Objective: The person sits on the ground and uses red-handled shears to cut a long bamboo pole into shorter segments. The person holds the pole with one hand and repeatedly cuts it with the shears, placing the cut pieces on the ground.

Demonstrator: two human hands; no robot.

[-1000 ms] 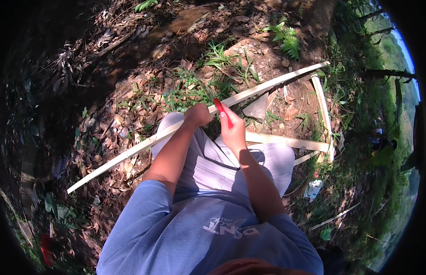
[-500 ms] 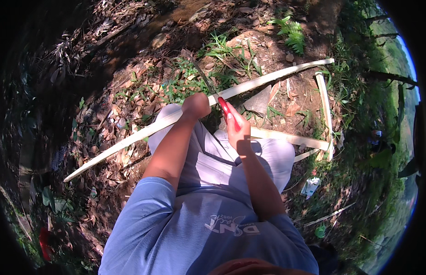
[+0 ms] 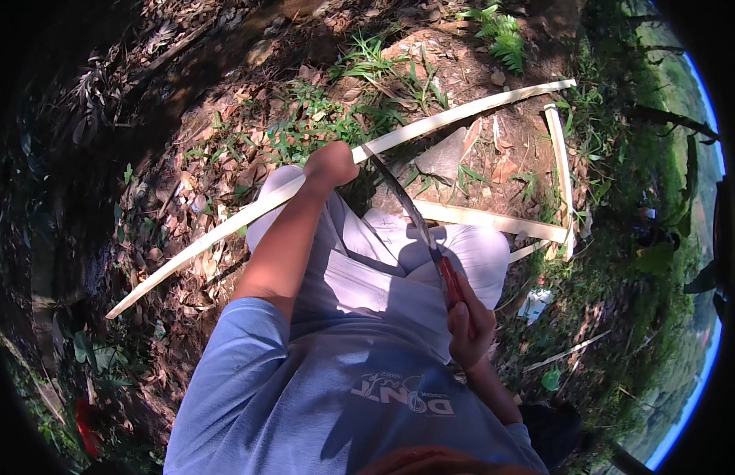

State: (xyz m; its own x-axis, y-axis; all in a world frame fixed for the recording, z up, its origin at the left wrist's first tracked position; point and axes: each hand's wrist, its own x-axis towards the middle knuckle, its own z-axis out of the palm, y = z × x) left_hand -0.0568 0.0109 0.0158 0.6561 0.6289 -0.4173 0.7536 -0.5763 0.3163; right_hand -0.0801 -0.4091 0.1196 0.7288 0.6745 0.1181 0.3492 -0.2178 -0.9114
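A long, pale, slightly bowed wooden strip [image 3: 213, 241] runs slantwise from the lower left to the upper right, over my bent left knee. My left hand [image 3: 331, 165] is closed round it near its middle. In my right hand [image 3: 472, 328], drawn back beside my right thigh, is the red handle of a pruning saw [image 3: 404, 196]. The saw's long dark blade slants up and left. Its tip meets the strip just right of my left fist; whether it touches the wood or passes under it, I cannot tell.
More pale wooden strips lie to the right, one upright strip [image 3: 559, 158] and one slanting strip [image 3: 494, 220] meeting at a corner. A flat grey stone [image 3: 442, 162] sits beyond my knees. A fern [image 3: 506, 43], a whitish packet [image 3: 535, 304] and dry leaves cover the ground around.
My right hand has pulled the saw back toward me and to the right, so only the tip end reaches the strip. The left hand keeps its grip, shifted slightly.
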